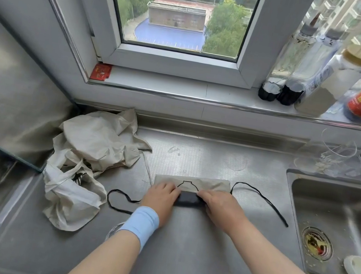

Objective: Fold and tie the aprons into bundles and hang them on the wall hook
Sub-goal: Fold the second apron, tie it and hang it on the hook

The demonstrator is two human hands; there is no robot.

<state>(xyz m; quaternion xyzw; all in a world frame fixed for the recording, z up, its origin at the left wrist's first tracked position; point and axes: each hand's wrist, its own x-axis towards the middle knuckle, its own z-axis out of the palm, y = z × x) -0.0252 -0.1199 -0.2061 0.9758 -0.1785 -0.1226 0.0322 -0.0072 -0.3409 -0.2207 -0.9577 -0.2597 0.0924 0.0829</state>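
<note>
Left hand (160, 196) and right hand (219, 206) are gripping, rolling the apron (211, 183) on the bench (177, 257); next likely: wrapping its strings (273, 207) round.

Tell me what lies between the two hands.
In the head view, the dark rolled end of the folded apron lies between the left hand and right hand, both holding it.
</note>
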